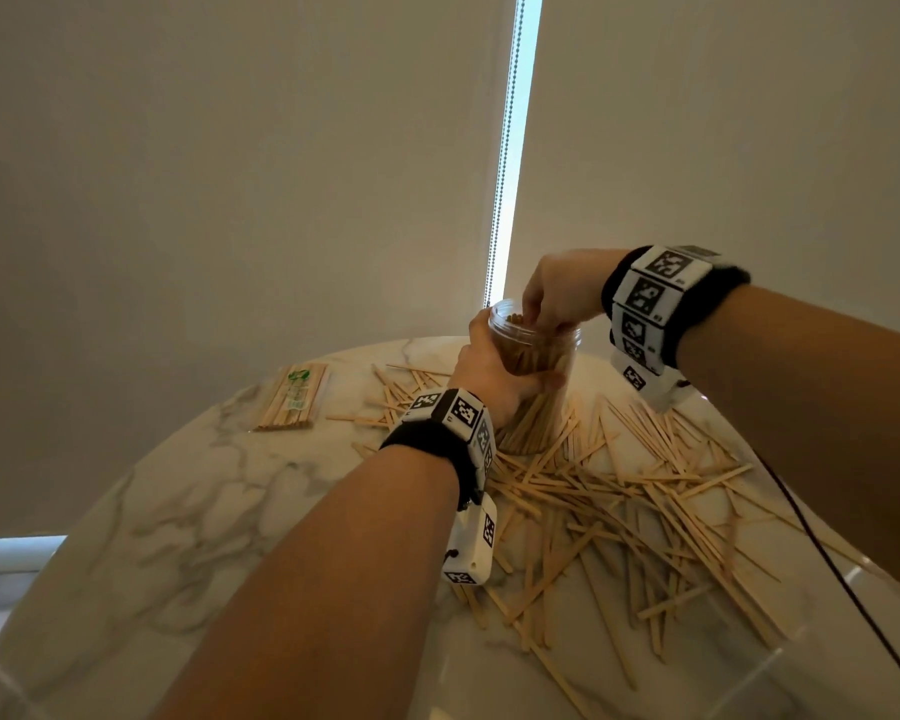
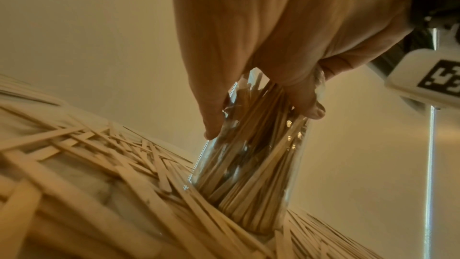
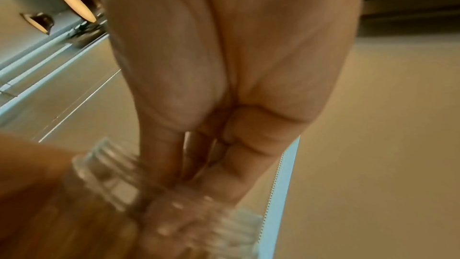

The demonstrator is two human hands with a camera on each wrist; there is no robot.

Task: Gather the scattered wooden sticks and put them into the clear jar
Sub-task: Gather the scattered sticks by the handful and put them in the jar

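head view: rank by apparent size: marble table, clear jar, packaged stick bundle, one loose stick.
1. marble table
2. clear jar, partly hidden by the left hand
3. packaged stick bundle, close to the jar, unsure
4. loose stick

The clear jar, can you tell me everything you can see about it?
The clear jar looks like see-through plastic, round, with a screw-thread rim and no lid on. It stands among loose wooden sticks on the marble table, tilted a little, and is packed with sticks standing on end. The left hand grips its side, and the right hand has its fingers dipped into the open mouth.
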